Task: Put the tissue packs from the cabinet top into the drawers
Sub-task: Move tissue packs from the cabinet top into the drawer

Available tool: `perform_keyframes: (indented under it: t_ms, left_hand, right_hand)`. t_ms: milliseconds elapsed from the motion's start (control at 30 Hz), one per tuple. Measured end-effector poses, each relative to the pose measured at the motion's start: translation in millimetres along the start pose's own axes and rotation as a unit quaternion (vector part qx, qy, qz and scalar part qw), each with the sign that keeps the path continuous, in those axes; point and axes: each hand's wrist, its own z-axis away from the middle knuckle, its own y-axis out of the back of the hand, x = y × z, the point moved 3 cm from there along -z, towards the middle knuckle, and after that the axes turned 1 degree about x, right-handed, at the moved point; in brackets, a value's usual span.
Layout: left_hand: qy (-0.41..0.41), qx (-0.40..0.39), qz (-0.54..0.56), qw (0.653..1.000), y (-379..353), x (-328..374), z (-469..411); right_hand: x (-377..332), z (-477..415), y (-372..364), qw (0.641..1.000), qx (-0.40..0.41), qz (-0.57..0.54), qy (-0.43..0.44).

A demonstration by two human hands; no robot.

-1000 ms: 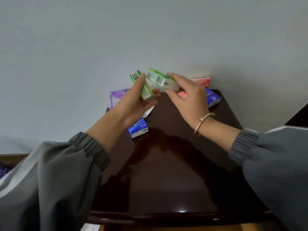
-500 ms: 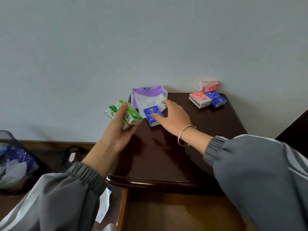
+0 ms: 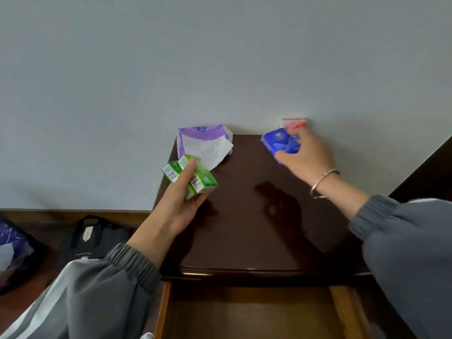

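A: Where are the packs rn?
B: Two green tissue packs [image 3: 193,176] sit side by side in the left hand [image 3: 180,204], over the cabinet top [image 3: 244,216] at approx 9 o'clock, near its left edge. Glossy green wrap w/ white barcode panels on the ends. Thumb lies across the top, fingers curled underneath, so the hand is clamped round both.

A: And the other hand?
B: The right hand [image 3: 305,157] is at approx 1 o'clock on the top, near the back wall. It grips blue tissue packs [image 3: 278,140]: bright blue film w/ a white logo, fingers wrapped over them. Looks like more than one pack, but motion blur makes the count unclear. A metal bangle [image 3: 322,182] is on that wrist.

A: Anything else up there?
B: A red-and-white tissue pack [image 3: 294,123] at the back edge against the wall, just behind the right hand's fingertips; whether they touch it can't be told. At 11 o'clock lies a purple soft pack [image 3: 204,135], opened, w/ a white tissue [image 3: 210,150] pulled out and crumpled toward the green packs.

A: Drawer?
B: The top drawer [image 3: 249,311] is pulled out at 6 o'clock, below the cabinet's front edge; light wood sides, inside dim. A dark bag [image 3: 93,238] sits on the floor to the left.
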Motion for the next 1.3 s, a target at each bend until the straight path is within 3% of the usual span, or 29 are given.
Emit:
perform_keyframes:
  t_ms: [67, 167, 533, 800, 1033, 1167, 1300]
  left_hand:
    - [0.015, -0.026, -0.001, 1.000, -11, -11, -3]
    - [0.030, -0.022, -0.003, 0.999, -23, -25, -9]
    - [0.024, -0.030, 0.028, 0.999, -17, -35, -22]
    - [0.016, -0.038, 0.030, 0.999, -15, -38, -24]
    - [0.009, -0.024, 0.028, 0.999, -16, -36, -21]
    - [-0.004, 0.005, 0.016, 1.000, -19, -33, -11]
    - [-0.017, 0.000, -0.094, 0.995, -25, -32, 27]
  right_hand:
    - [35, -26, 24, 0.997, 0.022, 0.040, -0.056]
    - [68, -52, 28, 0.991, -0.017, 0.083, -0.104]
    - [66, -98, -12, 0.979, -0.145, 0.132, -0.054]
    - [73, -106, -15, 0.973, -0.143, 0.171, -0.064]
    - [80, -85, -7, 0.984, -0.090, 0.122, -0.098]
    - [79, -42, 24, 0.992, -0.023, -0.011, -0.121]
    - [66, 33, 62, 0.983, 0.013, -0.144, -0.110]
